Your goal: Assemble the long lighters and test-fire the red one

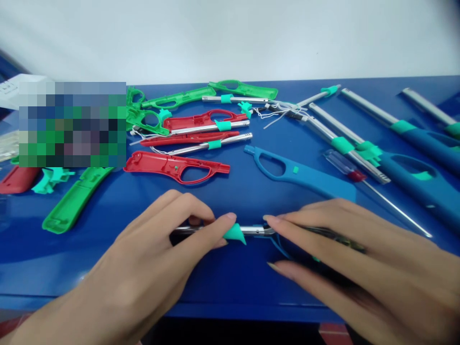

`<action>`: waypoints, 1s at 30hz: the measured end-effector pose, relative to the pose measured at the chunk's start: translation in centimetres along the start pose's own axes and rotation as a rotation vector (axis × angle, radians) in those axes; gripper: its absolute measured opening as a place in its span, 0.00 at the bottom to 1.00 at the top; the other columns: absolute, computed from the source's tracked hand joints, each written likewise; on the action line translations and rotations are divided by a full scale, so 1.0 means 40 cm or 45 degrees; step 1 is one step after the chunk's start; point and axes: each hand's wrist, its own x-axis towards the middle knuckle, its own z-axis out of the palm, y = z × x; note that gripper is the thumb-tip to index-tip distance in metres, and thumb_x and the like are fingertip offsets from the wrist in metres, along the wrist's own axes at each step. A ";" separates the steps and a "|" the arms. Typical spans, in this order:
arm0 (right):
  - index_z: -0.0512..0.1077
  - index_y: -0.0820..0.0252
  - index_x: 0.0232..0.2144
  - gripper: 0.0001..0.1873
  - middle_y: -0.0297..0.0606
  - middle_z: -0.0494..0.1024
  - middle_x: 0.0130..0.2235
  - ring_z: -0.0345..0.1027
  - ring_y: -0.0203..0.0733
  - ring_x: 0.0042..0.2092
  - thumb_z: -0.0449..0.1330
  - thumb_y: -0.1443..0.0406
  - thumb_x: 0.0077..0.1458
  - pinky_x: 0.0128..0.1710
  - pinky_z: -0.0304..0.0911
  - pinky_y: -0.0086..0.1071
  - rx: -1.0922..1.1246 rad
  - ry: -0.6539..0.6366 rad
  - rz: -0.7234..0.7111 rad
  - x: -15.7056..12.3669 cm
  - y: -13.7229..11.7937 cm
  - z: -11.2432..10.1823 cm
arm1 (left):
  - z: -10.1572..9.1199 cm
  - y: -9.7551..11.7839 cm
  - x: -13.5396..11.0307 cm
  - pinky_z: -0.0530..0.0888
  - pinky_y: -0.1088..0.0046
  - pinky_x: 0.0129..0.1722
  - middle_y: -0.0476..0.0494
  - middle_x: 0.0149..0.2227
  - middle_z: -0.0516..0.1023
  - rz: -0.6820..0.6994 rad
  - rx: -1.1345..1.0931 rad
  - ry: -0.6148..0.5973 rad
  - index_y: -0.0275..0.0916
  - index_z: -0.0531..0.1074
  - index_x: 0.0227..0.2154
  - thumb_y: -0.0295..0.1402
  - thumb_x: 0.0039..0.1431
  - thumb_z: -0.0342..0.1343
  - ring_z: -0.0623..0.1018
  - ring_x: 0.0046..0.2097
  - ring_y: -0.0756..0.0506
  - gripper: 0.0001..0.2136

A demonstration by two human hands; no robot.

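My left hand (pixel 158 254) pinches a thin metal tube (pixel 251 231) that carries a teal plastic collar (pixel 235 233), thumb and fingers closed round the tube's left end. My right hand (pixel 345 254) lies over the other end, its fingers pressed onto the tube and onto a blue lighter shell (pixel 283 251) mostly hidden beneath it. Both hands rest low on the blue table (pixel 108 201), near its front edge.
Red shell halves (pixel 172 166), green shell halves (pixel 72 201), a blue shell half (pixel 298 175), loose metal tubes with teal collars (pixel 212 143) and a red-handled screwdriver (pixel 359 176) lie scattered behind. Assembled blue lighters (pixel 413 172) lie at right. A white wall stands behind.
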 end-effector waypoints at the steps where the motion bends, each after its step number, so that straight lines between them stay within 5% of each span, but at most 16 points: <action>1: 0.76 0.54 0.73 0.25 0.36 0.88 0.58 0.84 0.47 0.56 0.59 0.68 0.80 0.49 0.85 0.38 0.007 -0.009 0.009 0.004 -0.001 -0.001 | -0.005 -0.003 -0.007 0.88 0.76 0.41 0.49 0.49 0.86 -0.009 0.008 0.007 0.59 0.83 0.61 0.49 0.84 0.58 0.88 0.52 0.43 0.13; 8: 0.77 0.52 0.67 0.18 0.34 0.88 0.56 0.84 0.43 0.55 0.55 0.66 0.84 0.46 0.83 0.37 -0.010 0.026 0.040 0.021 -0.008 0.001 | -0.026 -0.021 -0.064 0.85 0.73 0.46 0.45 0.52 0.82 -0.081 0.160 -0.006 0.50 0.80 0.66 0.26 0.85 0.46 0.83 0.44 0.47 0.21; 15: 0.76 0.49 0.69 0.19 0.35 0.88 0.56 0.84 0.46 0.56 0.54 0.61 0.85 0.42 0.81 0.37 0.043 0.008 0.050 0.018 -0.006 0.007 | -0.027 0.007 -0.022 0.81 0.83 0.39 0.51 0.43 0.82 -0.154 0.195 0.090 0.47 0.82 0.50 0.30 0.86 0.49 0.82 0.37 0.52 0.15; 21: 0.75 0.53 0.66 0.18 0.36 0.87 0.56 0.85 0.42 0.54 0.52 0.68 0.83 0.39 0.80 0.32 0.054 -0.028 0.027 0.020 -0.005 -0.005 | -0.031 -0.010 -0.058 0.82 0.78 0.53 0.48 0.54 0.80 -0.102 0.213 -0.071 0.53 0.78 0.68 0.20 0.79 0.45 0.84 0.50 0.49 0.27; 25: 0.76 0.51 0.63 0.25 0.32 0.88 0.56 0.85 0.37 0.54 0.49 0.77 0.78 0.53 0.79 0.30 0.077 0.001 0.024 0.031 -0.003 -0.005 | -0.026 -0.013 -0.063 0.83 0.78 0.52 0.48 0.52 0.80 -0.122 0.229 -0.068 0.51 0.78 0.65 0.19 0.79 0.46 0.84 0.49 0.49 0.26; 30: 0.77 0.51 0.58 0.19 0.30 0.89 0.52 0.85 0.37 0.49 0.48 0.71 0.83 0.50 0.76 0.35 0.023 0.098 0.012 0.047 -0.004 -0.004 | -0.024 -0.010 -0.056 0.82 0.77 0.52 0.47 0.53 0.79 -0.090 0.234 -0.066 0.50 0.77 0.65 0.19 0.79 0.46 0.83 0.49 0.48 0.25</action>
